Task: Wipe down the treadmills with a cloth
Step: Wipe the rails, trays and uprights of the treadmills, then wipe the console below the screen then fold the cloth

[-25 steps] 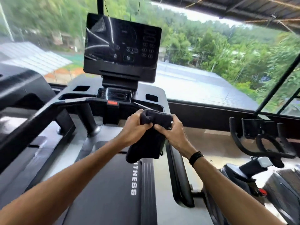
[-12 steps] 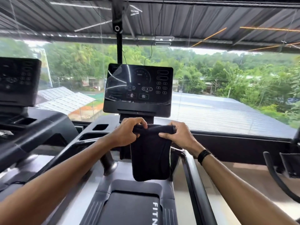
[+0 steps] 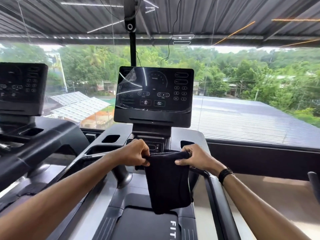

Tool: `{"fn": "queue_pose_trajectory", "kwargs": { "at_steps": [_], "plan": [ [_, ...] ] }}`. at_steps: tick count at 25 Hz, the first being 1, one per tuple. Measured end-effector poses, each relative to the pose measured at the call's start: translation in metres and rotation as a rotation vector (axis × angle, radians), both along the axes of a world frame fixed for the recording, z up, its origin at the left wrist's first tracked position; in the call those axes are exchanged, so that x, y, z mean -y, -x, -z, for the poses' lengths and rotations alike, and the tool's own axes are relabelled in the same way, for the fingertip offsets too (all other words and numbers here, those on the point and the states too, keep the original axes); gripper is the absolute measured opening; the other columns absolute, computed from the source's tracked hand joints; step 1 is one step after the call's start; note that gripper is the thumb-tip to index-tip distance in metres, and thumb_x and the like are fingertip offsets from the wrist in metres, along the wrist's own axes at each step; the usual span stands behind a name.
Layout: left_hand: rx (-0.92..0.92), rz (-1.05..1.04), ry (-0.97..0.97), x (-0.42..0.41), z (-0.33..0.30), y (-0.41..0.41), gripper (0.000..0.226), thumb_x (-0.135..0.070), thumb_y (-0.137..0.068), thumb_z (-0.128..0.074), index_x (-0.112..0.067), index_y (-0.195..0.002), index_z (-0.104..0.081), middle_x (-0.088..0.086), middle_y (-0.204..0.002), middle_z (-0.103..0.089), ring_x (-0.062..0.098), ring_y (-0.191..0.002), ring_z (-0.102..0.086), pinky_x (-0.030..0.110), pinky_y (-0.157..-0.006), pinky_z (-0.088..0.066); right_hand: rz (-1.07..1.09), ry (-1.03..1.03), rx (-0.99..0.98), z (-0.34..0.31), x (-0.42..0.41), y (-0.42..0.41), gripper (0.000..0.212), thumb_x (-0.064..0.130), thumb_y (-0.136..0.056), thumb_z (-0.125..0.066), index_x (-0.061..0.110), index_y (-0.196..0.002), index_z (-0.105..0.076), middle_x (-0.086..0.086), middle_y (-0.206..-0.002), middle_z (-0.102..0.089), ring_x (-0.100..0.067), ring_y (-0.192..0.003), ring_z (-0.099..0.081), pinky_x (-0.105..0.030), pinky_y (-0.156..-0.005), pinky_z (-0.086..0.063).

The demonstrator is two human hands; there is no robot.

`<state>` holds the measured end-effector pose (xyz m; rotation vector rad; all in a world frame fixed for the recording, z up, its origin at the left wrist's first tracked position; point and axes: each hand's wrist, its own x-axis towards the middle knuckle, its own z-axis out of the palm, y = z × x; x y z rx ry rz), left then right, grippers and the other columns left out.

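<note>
A black cloth (image 3: pixel 168 184) hangs folded in front of me, stretched between both hands at its top edge. My left hand (image 3: pixel 136 153) pinches the top left corner and my right hand (image 3: pixel 192 157) pinches the top right corner. Behind the cloth stands the treadmill's black console screen (image 3: pixel 154 94), with peeling protective film at its upper left. The console tray (image 3: pixel 188 135) with cup slots sits just beyond my hands. The treadmill belt (image 3: pixel 143 226) lies below the cloth's lower edge.
A second treadmill's console (image 3: pixel 21 87) and dark handrail (image 3: pixel 45 141) stand at the left. The near treadmill's right handrail (image 3: pixel 216 196) runs toward me. A glass wall (image 3: pixel 251 101) spans the front, with roofs and trees outside. Part of another machine (image 3: pixel 314 182) shows at the far right.
My view has risen from the belt to the console. The cloth went from bunched between my hands to spread flat and hanging, and my hands have drawn a little further apart.
</note>
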<state>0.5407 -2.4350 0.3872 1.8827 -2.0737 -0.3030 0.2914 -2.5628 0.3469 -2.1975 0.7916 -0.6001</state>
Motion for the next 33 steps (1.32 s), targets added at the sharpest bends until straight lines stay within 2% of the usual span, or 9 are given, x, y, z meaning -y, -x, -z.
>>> {"fn": "queue_pose_trajectory", "kwargs": {
  "at_steps": [5,10,13,17,21,25,29,31,33],
  "plan": [
    [-0.04,-0.006,-0.003,0.017,0.006,-0.011,0.013,-0.019,-0.076,-0.083,-0.013,-0.077,-0.072,0.001,-0.068,-0.071,0.013,-0.061,-0.066,0.027,-0.062,-0.053,0.044,0.024,-0.056,0.01,0.013,-0.006,0.044,0.055,-0.061,-0.082,0.015,-0.066,-0.062,0.002,-0.059,-0.055,-0.01,-0.057,-0.048,-0.033,-0.059,-0.038],
    [-0.021,-0.014,-0.108,0.029,0.03,-0.025,0.022,-0.026,-0.077,-0.083,-0.011,-0.073,-0.068,-0.003,-0.062,-0.063,0.013,-0.057,-0.059,0.033,-0.058,-0.053,0.032,0.048,-0.206,0.014,0.015,-0.025,0.032,0.04,-0.071,-0.086,0.017,-0.07,-0.063,0.004,-0.064,-0.056,-0.007,-0.055,-0.048,-0.027,-0.059,-0.041],
    [-0.215,-0.039,-0.182,0.04,0.036,-0.041,0.021,-0.009,-0.082,-0.078,-0.002,-0.075,-0.059,0.013,-0.061,-0.065,0.021,-0.049,-0.066,0.03,-0.043,-0.054,0.046,-0.065,-0.209,0.014,0.019,-0.043,0.031,0.023,-0.08,-0.083,0.001,-0.085,-0.061,-0.011,-0.068,-0.063,-0.013,-0.044,-0.057,-0.022,-0.043,-0.044],
    [-0.533,-0.123,-0.182,0.066,0.046,-0.086,0.022,0.002,-0.085,-0.074,-0.002,-0.083,-0.053,0.018,-0.064,-0.064,0.034,-0.058,-0.071,0.03,-0.043,-0.054,0.08,-0.273,-0.146,0.015,0.04,-0.085,0.03,0.013,-0.088,-0.075,-0.006,-0.1,-0.055,-0.017,-0.071,-0.067,-0.025,-0.048,-0.066,-0.028,-0.038,-0.05],
    [-0.808,-0.192,-0.114,0.097,0.049,-0.133,0.025,0.005,-0.083,-0.074,-0.004,-0.081,-0.051,0.014,-0.058,-0.064,0.029,-0.05,-0.069,0.032,-0.044,-0.057,0.148,-0.315,-0.079,0.004,0.066,-0.14,0.017,0.009,-0.092,-0.07,0.003,-0.095,-0.054,-0.014,-0.069,-0.068,-0.026,-0.048,-0.067,-0.027,-0.037,-0.05],
    [-0.85,-0.172,0.016,0.146,0.035,-0.162,0.02,0.003,-0.085,-0.074,-0.002,-0.084,-0.055,0.017,-0.059,-0.064,0.024,-0.045,-0.067,0.029,-0.041,-0.053,0.388,-0.272,0.06,-0.021,0.102,-0.187,0.017,0.003,-0.09,-0.069,0.003,-0.1,-0.055,-0.026,-0.079,-0.069,-0.029,-0.048,-0.068,-0.027,-0.036,-0.05],
    [-0.862,-0.117,0.048,0.199,0.023,-0.157,0.028,0.002,-0.081,-0.078,-0.005,-0.099,-0.058,0.02,-0.087,-0.066,0.036,-0.058,-0.071,0.043,-0.054,-0.06,0.68,-0.125,0.178,-0.037,0.131,-0.202,0.014,-0.001,-0.088,-0.068,0.008,-0.094,-0.059,-0.021,-0.079,-0.071,-0.027,-0.054,-0.072,-0.038,-0.05,-0.06],
    [-0.824,-0.093,0.042,0.223,0.018,-0.146,0.03,0.0,-0.081,-0.079,-0.001,-0.105,-0.061,0.02,-0.088,-0.069,0.038,-0.064,-0.072,0.051,-0.062,-0.061,0.821,0.018,0.181,-0.04,0.148,-0.204,0.013,0.0,-0.085,-0.067,0.013,-0.087,-0.062,-0.013,-0.076,-0.071,-0.025,-0.056,-0.072,-0.042,-0.062,-0.062],
    [-0.758,-0.065,0.03,0.247,0.02,-0.135,0.018,-0.006,-0.081,-0.08,0.0,-0.092,-0.068,0.019,-0.081,-0.073,0.03,-0.064,-0.071,0.045,-0.063,-0.062,0.899,0.194,0.113,-0.042,0.165,-0.207,0.012,0.002,-0.079,-0.065,0.013,-0.084,-0.066,-0.004,-0.077,-0.068,-0.023,-0.07,-0.07,-0.036,-0.073,-0.058]
  ]
}}
